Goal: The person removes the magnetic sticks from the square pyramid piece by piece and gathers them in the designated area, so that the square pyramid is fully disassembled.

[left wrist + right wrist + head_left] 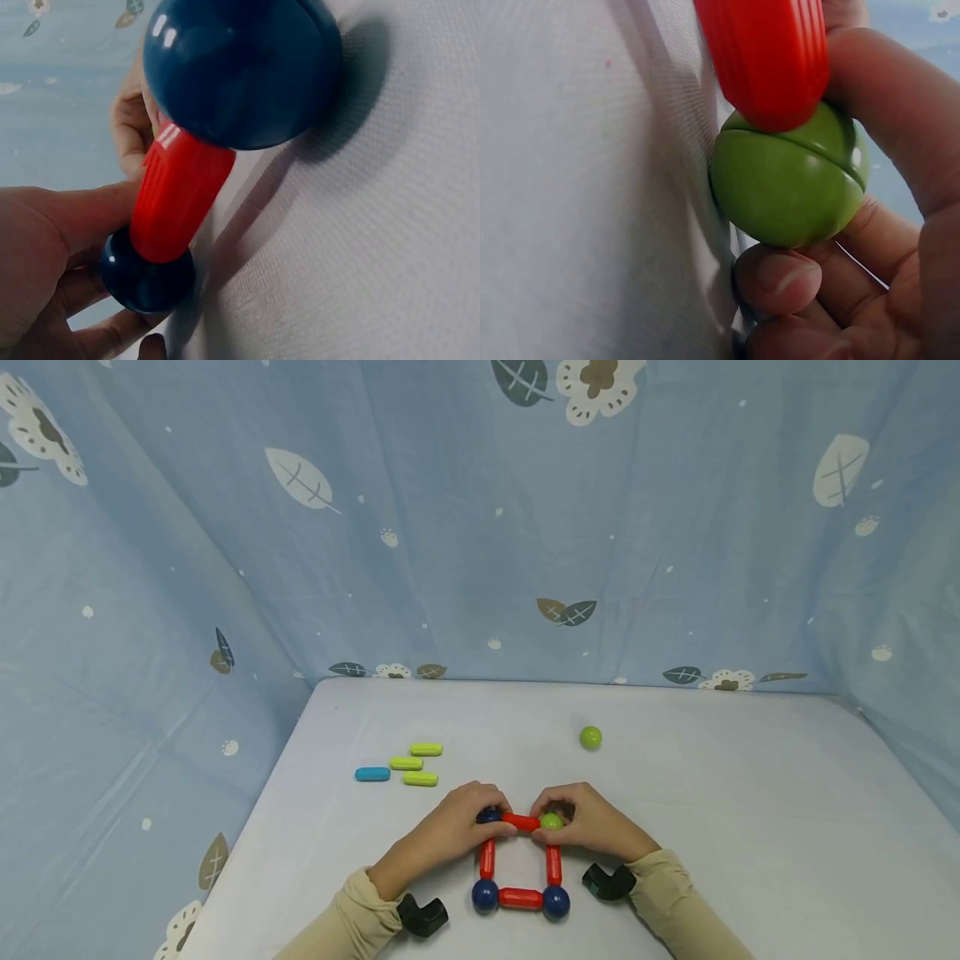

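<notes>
A square frame of red rods joined by balls lies on the white table in the head view. At its back left corner my left hand (468, 814) grips a dark blue ball (489, 815), its thumb along the back red rod (521, 822). My right hand (592, 818) pinches the green ball (552, 821) at the back right corner between thumb and fingers. In the right wrist view a red rod (769, 60) meets that green ball (787, 184). Two more blue balls (485, 896) (556, 902) form the near corners, with a red rod (521, 899) between them.
Three yellow-green rods (406, 763) and one blue rod (372, 774) lie loose at the back left. A loose green ball (591, 737) sits farther back, right of centre. Black wrist mounts (422, 916) show beside both sleeves. Patterned blue cloth (480, 543) hangs behind the table.
</notes>
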### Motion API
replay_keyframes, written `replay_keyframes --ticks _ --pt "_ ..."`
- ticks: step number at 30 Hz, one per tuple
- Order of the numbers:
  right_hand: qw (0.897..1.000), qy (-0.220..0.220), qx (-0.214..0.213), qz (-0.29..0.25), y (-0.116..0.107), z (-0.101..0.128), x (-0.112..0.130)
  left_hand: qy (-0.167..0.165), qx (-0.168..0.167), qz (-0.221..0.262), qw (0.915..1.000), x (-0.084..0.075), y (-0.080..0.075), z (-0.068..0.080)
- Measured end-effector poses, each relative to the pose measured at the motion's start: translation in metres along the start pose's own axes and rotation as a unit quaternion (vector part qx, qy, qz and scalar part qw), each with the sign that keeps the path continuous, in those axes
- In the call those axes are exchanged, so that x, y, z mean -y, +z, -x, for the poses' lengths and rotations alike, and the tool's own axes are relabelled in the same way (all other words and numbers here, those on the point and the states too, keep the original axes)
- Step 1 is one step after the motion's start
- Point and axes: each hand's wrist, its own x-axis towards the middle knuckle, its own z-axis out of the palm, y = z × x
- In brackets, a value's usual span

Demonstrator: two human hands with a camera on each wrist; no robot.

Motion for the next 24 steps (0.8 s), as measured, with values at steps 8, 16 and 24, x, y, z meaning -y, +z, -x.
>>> replay_keyframes --ticks 8,16,24 --pt "1.0 -0.009 0.002 -0.002 -0.003 0.001 -0.002 -0.002 0.0 0.045 0.999 0.005 -0.007 0.001" --pt "1.0 -0.005 0.003 -0.004 -0.007 0.003 -0.003 -0.023 -0.006 0.111 0.9936 0.012 -0.016 0.002" --pt "1.0 -0.009 0.005 -0.001 -0.005 0.002 -0.003 -0.003 -0.03 0.093 0.9952 0.011 -0.019 0.004"
